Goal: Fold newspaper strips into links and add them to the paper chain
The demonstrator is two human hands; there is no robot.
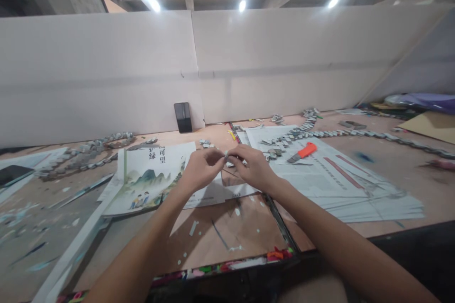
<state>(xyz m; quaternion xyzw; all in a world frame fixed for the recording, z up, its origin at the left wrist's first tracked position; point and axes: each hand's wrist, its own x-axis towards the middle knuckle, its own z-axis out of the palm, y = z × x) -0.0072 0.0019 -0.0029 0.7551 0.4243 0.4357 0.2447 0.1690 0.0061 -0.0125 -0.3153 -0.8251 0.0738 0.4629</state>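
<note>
In the middle of the head view my left hand (pixel 201 168) and my right hand (pixel 253 165) meet fingertip to fingertip. Both are closed in a pinch on a small grey folded paper piece (pixel 226 155), mostly hidden by the fingers. Below them lie printed sheets and a booklet (pixel 145 180) with a painted mountain picture. Small folded paper pieces (pixel 205 143) lie just behind my left hand. To the right of my right hand, an orange utility knife (pixel 303 152) rests on a stack of newspaper sheets (pixel 341 184). A folded-paper chain (pixel 284 138) runs behind the knife.
A dark phone (pixel 183 117) leans against the white partition (pixel 106 71). Another paper chain (pixel 88 151) lies at left, near a second phone (pixel 14 174). Colourful scraps (pixel 277 254) fill the table's front edge. A purple bag (pixel 426 102) lies far right.
</note>
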